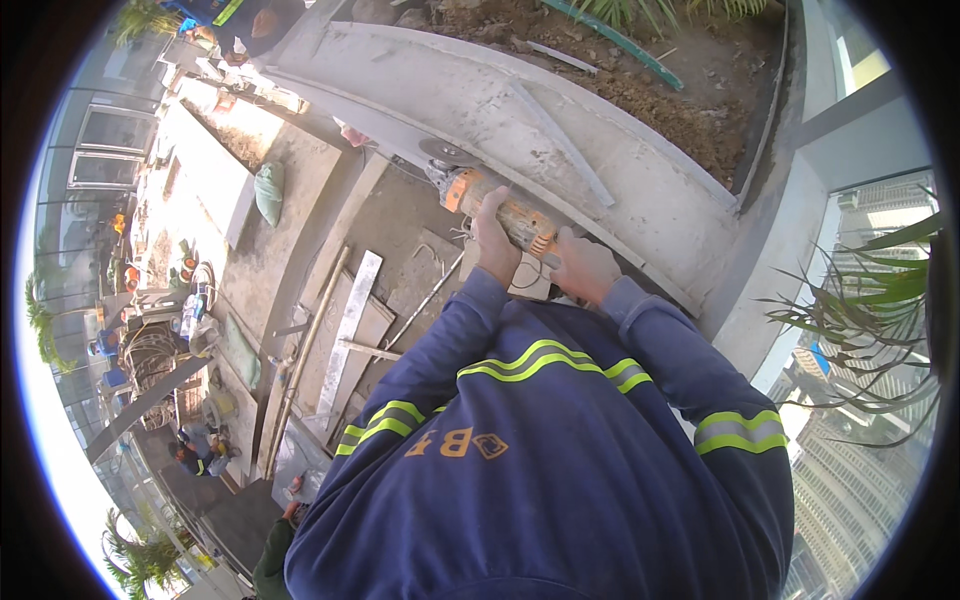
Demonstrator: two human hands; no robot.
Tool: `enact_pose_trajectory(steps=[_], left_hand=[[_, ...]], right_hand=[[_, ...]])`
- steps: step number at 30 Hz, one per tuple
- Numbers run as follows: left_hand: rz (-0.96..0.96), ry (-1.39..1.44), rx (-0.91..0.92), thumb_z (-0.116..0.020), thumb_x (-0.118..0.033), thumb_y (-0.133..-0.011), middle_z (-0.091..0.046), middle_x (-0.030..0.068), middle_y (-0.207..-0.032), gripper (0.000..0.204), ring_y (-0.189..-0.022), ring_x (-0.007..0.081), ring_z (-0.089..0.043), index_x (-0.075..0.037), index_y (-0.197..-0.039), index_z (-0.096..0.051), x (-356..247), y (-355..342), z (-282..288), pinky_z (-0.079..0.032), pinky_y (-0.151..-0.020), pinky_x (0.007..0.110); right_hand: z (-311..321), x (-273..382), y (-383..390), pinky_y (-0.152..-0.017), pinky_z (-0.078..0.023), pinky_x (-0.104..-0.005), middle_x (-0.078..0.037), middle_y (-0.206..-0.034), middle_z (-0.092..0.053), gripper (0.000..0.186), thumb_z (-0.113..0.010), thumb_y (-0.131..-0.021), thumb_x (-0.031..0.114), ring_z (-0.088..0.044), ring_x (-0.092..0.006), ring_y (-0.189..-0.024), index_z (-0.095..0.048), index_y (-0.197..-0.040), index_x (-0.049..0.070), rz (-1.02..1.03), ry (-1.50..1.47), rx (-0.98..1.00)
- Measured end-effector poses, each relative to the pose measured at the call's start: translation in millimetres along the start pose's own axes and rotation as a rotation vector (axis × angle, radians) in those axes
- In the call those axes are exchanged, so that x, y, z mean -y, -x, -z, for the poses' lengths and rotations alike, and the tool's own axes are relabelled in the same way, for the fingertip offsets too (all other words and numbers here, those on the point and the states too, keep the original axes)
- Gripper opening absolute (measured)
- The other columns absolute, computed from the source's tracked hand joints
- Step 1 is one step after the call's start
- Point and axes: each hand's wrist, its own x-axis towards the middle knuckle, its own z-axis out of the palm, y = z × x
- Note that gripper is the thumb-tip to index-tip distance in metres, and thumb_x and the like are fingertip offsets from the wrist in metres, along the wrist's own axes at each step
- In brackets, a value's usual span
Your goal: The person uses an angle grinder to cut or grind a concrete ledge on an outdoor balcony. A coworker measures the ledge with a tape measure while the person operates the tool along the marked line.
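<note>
left hand [496, 243] and right hand [584, 268] curl their fingers [491, 204] round the grinder [520, 222]; slide it gently along the wall [500, 128].

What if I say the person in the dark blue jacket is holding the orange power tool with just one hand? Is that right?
Not quite: it isn't just one hand. The head view shows the person in the dark blue jacket holding the orange power tool with two: the left hand around its body, the right hand at its back end.
</note>
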Motion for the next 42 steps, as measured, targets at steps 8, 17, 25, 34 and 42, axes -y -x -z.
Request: enact_pose_trajectory(steps=[8, 17, 25, 34, 42], left_hand=[[0.032, 0.010, -0.031, -0.068, -0.018, -0.086, -0.063, 0.0107, -0.093, 0.024, -0.084, 0.0274, -0.065, -0.006, -0.105, -0.059, 2, 10, -9, -0.056, -0.077, 0.046], [0.030, 0.010, -0.032, -0.069, -0.018, -0.086, -0.064, 0.0102, -0.092, 0.024, -0.085, 0.0263, -0.066, -0.005, -0.105, -0.061, 5, 25, -12, -0.056, -0.077, 0.045], [0.005, -0.007, 0.010, -0.068, -0.019, -0.086, -0.062, 0.0099, -0.092, 0.022, -0.084, 0.0275, -0.065, -0.006, -0.101, -0.058, 0, -10, 0, -0.057, -0.077, 0.046], [0.041, -0.012, -0.002, -0.068, -0.021, -0.088, -0.062, 0.0121, -0.094, 0.025, -0.085, 0.0298, -0.065, -0.005, -0.105, -0.057, 4, 6, -3, -0.056, -0.079, 0.048], [0.055, -0.004, -0.026, -0.070, -0.016, -0.086, -0.064, 0.0080, -0.098, 0.026, -0.088, 0.0242, -0.067, -0.004, -0.108, -0.062, 9, 12, 1, -0.057, -0.080, 0.043]], right_hand=[[7, 0, 10, -0.074, -0.055, -0.0531, -0.026, -0.089, -0.069, 0.046, -0.070, -0.080, 0.027, -0.069, -0.0439, -0.086, -0.047, -0.108, -0.001, -0.034, 0.038, -0.014], [6, -4, 23, -0.074, -0.055, -0.0534, -0.026, -0.088, -0.069, 0.044, -0.068, -0.080, 0.026, -0.069, -0.0447, -0.085, -0.047, -0.109, -0.001, 0.000, 0.041, -0.040], [15, 10, -2, -0.082, -0.055, -0.0513, -0.027, -0.098, -0.069, 0.041, -0.066, -0.083, 0.020, -0.069, -0.0430, -0.094, -0.050, -0.112, -0.004, -0.052, 0.011, 0.061], [0, -4, 9, -0.076, -0.054, -0.0530, -0.026, -0.090, -0.070, 0.043, -0.067, -0.082, 0.027, -0.069, -0.0437, -0.088, -0.048, -0.108, -0.001, -0.039, 0.015, -0.028], [23, 12, 26, -0.078, -0.054, -0.0519, -0.025, -0.097, -0.070, 0.036, -0.064, -0.083, 0.019, -0.069, -0.0425, -0.093, -0.051, -0.108, -0.003, -0.090, -0.001, 0.053]])
